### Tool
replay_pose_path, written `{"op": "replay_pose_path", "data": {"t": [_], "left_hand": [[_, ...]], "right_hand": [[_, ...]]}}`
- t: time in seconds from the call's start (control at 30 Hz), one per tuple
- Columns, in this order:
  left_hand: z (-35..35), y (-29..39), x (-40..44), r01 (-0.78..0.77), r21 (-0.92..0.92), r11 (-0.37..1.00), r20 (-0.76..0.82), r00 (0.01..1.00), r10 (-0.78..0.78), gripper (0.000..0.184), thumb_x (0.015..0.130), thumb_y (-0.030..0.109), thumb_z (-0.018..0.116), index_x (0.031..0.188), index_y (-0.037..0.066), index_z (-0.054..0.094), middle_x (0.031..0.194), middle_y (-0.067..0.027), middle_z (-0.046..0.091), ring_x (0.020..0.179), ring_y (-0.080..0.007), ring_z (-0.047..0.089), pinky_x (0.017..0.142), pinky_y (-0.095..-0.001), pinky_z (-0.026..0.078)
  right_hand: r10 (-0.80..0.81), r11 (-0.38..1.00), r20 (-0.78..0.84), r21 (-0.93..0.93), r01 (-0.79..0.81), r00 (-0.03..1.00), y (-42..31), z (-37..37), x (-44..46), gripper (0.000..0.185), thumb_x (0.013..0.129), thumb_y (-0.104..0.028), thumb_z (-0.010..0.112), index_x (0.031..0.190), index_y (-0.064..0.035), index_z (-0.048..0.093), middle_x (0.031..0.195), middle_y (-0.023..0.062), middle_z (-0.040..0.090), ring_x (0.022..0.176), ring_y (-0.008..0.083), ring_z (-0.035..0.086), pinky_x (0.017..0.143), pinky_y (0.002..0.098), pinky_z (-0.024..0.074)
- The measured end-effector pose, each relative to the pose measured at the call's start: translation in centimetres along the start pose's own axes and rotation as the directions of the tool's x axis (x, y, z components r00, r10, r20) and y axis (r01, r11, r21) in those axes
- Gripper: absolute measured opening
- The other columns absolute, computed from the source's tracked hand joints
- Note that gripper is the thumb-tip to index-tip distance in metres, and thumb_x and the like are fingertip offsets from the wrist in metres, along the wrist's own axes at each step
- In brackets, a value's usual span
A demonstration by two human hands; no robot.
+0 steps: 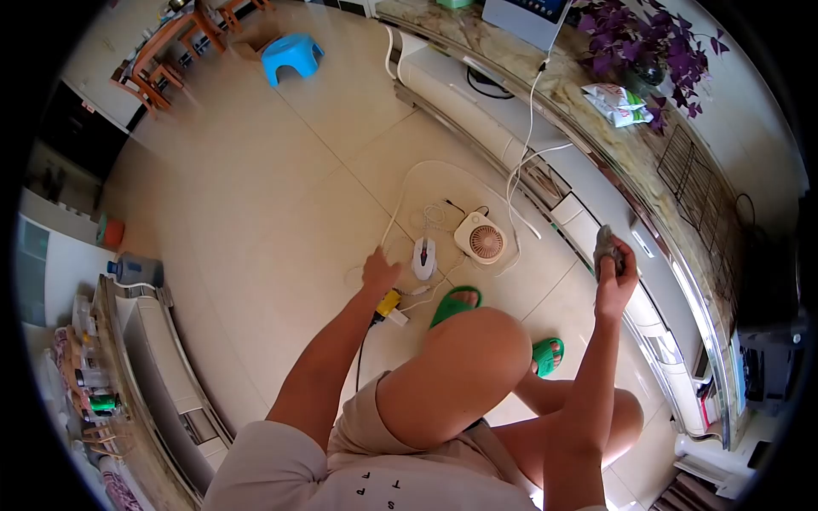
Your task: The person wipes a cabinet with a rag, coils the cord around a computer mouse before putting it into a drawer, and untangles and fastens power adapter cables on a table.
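Observation:
My left hand (381, 272) is low over the floor, its fingers closed on a white cable (406, 180) that loops away across the tiles. My right hand (619, 277) is raised beside the cabinet, wrapped around a crumpled grey cloth (605, 242). Between my hands a white computer mouse (424, 258) lies on the floor with its cord bunched above it. To its right rests a small white fan (482, 238) with a pinkish round grille. A yellow and black object (388, 303) with a white plug lies just below my left hand.
Along the right runs a low cabinet with a marble top (588, 128), holding a purple-leaved plant (643, 43), a snack packet (618, 104) and a wire rack (690, 183). A white cord (530, 128) hangs down its front. Farther off stands a blue stool (291, 56).

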State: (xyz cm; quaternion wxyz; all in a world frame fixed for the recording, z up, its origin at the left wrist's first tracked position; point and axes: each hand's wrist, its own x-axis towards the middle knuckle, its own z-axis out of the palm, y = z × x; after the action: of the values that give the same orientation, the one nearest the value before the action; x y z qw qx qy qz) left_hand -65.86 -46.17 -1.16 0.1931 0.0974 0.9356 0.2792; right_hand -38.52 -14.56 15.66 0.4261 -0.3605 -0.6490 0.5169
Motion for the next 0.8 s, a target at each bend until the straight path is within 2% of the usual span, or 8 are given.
{"op": "replay_pose_path", "data": {"t": [0.13,0.2,0.37,0.53,0.6,0.67,0.73,0.8], "left_hand": [[3.3,-5.2,-3.2,0.242,0.170,0.955,0.139,0.954,-0.266,0.080,0.069,0.040,0.071,0.133,0.004,0.041,0.117,-0.0218,0.054,0.108,-0.0369,0.055,0.089,-0.0476,0.047],[4.1,-5.5,-4.5,0.258,0.256,0.932,0.201,0.928,-0.313,0.084,0.067,0.041,0.074,0.135,0.005,0.039,0.117,-0.0214,0.053,0.109,-0.0368,0.054,0.090,-0.0480,0.046],[8.0,-9.7,-4.7,0.261,0.281,0.923,0.120,0.945,-0.304,0.094,0.063,0.043,0.078,0.137,0.005,0.035,0.121,-0.0228,0.049,0.113,-0.0382,0.049,0.093,-0.0487,0.043],[8.9,-12.3,-5.4,0.297,0.128,0.946,-0.083,0.954,-0.288,0.098,0.064,0.047,0.078,0.139,0.004,0.031,0.127,-0.0240,0.043,0.119,-0.0397,0.042,0.097,-0.0498,0.039],[9.3,-13.2,-5.9,0.366,0.082,0.927,-0.082,0.929,-0.360,0.097,0.064,0.048,0.078,0.137,0.002,0.035,0.125,-0.0239,0.046,0.117,-0.0391,0.045,0.096,-0.0500,0.040],[8.8,-13.3,-5.7,0.418,0.025,0.908,-0.088,0.906,-0.415,0.095,0.064,0.049,0.078,0.135,0.000,0.038,0.123,-0.0238,0.048,0.115,-0.0384,0.047,0.094,-0.0503,0.041],[7.8,-12.8,-5.3,0.509,0.030,0.860,0.207,0.839,-0.504,0.088,0.066,0.052,0.077,0.128,-0.003,0.047,0.117,-0.0231,0.054,0.109,-0.0351,0.054,0.089,-0.0461,0.045],[8.6,-14.6,-5.5,0.509,-0.075,0.857,0.199,0.850,-0.488,0.084,0.068,0.051,0.076,0.126,-0.004,0.049,0.116,-0.0219,0.056,0.106,-0.0323,0.057,0.087,-0.0433,0.046]], "right_hand": [[-0.042,0.987,0.043,-0.155,0.048,0.998,3.5,1.3,0.6,0.033,0.080,-0.003,0.054,0.112,0.0006,0.059,0.105,0.0100,0.063,0.095,0.0150,0.059,0.084,0.0266,0.0466],[-0.156,0.944,0.094,-0.278,0.176,0.983,3.8,2.5,2.4,0.031,0.079,-0.003,0.055,0.110,-0.0013,0.059,0.112,0.0143,0.061,0.100,0.0239,0.060,0.087,0.0317,0.0467],[-0.431,0.630,0.337,-0.551,0.547,0.837,4.6,5.7,11.1,0.028,0.078,-0.002,0.057,0.106,-0.0021,0.058,0.112,0.0223,0.058,0.098,0.0408,0.058,0.085,0.0432,0.0480],[-0.422,0.308,0.540,-0.670,0.675,0.729,13.5,4.5,19.0,0.037,0.081,-0.009,0.057,0.118,-0.0114,0.055,0.107,0.0179,0.060,0.093,0.0383,0.059,0.081,0.0455,0.0477],[-0.313,0.347,0.532,-0.707,0.616,0.787,15.1,4.5,20.0,0.042,0.077,0.000,0.057,0.118,-0.0082,0.054,0.115,0.0186,0.059,0.106,0.0394,0.055,0.092,0.0455,0.0430],[-0.312,0.186,0.528,-0.781,0.596,0.790,16.2,4.4,19.9,0.046,0.081,-0.011,0.056,0.127,-0.0130,0.051,0.126,0.0151,0.054,0.113,0.0364,0.051,0.094,0.0500,0.0387],[-0.286,0.170,0.474,-0.830,0.531,0.833,16.0,4.6,18.8,0.047,0.084,-0.016,0.057,0.131,-0.0151,0.047,0.140,0.0124,0.041,0.124,0.0340,0.040,0.096,0.0536,0.0329],[-0.355,0.205,0.502,-0.781,0.590,0.788,15.2,4.6,17.5,0.048,0.085,-0.017,0.057,0.131,-0.0158,0.047,0.142,0.0123,0.037,0.126,0.0338,0.037,0.097,0.0535,0.0310]]}}
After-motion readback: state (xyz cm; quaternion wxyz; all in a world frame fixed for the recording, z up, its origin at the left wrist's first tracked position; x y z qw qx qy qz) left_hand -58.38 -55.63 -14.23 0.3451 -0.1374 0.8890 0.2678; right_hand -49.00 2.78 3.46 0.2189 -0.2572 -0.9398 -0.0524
